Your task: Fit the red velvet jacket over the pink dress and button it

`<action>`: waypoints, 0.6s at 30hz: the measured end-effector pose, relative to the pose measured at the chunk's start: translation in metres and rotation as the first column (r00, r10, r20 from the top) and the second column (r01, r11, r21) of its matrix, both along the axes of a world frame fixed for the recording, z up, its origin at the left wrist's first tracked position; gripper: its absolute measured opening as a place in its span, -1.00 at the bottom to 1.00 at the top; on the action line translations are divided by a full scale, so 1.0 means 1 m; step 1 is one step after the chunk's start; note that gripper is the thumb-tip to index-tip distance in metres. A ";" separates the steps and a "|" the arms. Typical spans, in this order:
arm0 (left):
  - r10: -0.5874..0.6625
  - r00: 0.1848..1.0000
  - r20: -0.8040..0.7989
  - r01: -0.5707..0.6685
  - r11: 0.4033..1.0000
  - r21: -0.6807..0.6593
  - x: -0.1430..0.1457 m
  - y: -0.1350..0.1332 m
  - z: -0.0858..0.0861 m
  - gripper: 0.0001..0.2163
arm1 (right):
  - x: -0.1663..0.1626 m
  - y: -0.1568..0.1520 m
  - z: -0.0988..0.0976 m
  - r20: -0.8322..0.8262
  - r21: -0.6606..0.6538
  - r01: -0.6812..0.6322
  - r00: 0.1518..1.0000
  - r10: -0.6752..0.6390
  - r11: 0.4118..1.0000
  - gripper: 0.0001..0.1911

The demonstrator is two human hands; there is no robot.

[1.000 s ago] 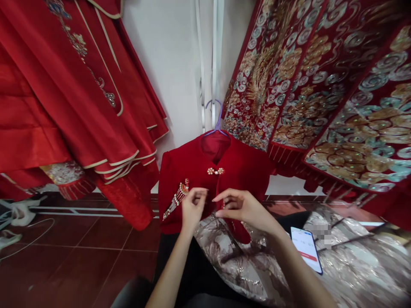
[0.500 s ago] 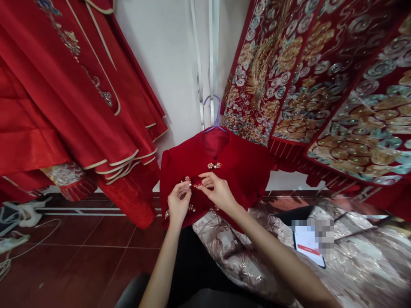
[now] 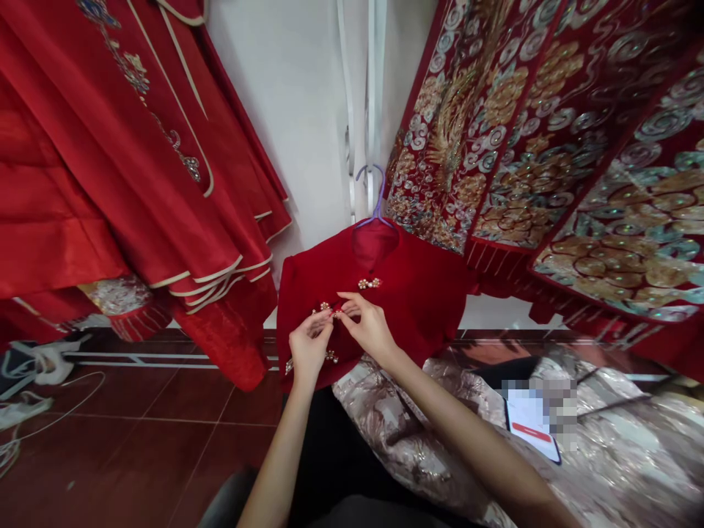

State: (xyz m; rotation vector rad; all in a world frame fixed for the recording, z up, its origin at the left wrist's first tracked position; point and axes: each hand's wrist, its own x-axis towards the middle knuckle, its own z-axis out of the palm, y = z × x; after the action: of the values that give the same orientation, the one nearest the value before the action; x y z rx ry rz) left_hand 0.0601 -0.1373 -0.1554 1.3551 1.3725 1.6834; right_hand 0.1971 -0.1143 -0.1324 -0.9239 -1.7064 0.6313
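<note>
A small red jacket [image 3: 418, 286] hangs on a purple hanger [image 3: 375, 198] in front of me. A pearl clasp [image 3: 369, 283] closes it near the collar. My left hand [image 3: 309, 350] and my right hand [image 3: 367, 328] meet at the jacket's front, just below that clasp. Both pinch a second beaded clasp [image 3: 328, 311] between their fingertips. A beaded tassel ornament [image 3: 331, 357] peeks out below my left hand, mostly hidden.
Red robes with cream trim [image 3: 137, 169] hang at the left. Heavily embroidered red panels [image 3: 550, 139] hang at the right. A phone [image 3: 531, 429] lies on silvery patterned fabric [image 3: 621, 447] at lower right. Cables and white items [image 3: 33, 367] lie on the dark red tiled floor [image 3: 137, 447].
My hands rose from the jacket's lower front to the beaded clasp under the collar clasp and pinched it. Over the last half second they barely moved.
</note>
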 end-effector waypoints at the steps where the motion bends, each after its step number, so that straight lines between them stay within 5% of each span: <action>1: 0.005 1.000 -0.017 -0.006 1.000 -0.006 -0.001 0.000 0.000 -0.76 | -0.001 0.000 -0.001 -0.002 0.006 0.005 1.000 -0.005 1.000 -0.63; 6: 0.014 0.984 -0.179 -0.014 1.000 0.001 -0.007 0.003 0.006 -0.82 | -0.004 0.001 -0.004 -0.015 0.006 0.039 0.999 -0.039 0.999 -0.67; 11: -0.108 0.966 -0.237 0.112 0.994 0.005 -0.012 0.001 0.009 -0.81 | 0.000 -0.001 0.000 -0.035 -0.021 -0.002 0.999 0.001 1.000 -0.71; 15: -0.058 0.977 -0.206 0.056 0.998 -0.011 -0.009 -0.023 -0.004 -0.73 | 0.024 -0.015 0.002 -0.017 -0.160 -0.148 0.989 0.147 0.976 -0.78; 18: 0.038 0.967 -0.253 -0.052 0.997 -0.050 0.000 -0.051 -0.025 -0.81 | 0.052 -0.028 -0.003 0.031 -0.266 -0.108 0.992 0.120 0.958 -0.80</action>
State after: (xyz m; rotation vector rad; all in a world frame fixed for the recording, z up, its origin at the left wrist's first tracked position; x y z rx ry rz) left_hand 0.0597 -0.1882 -0.1801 1.5580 1.5898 1.5281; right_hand 0.2490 -0.1421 -0.1356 -1.0368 -1.7539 0.9378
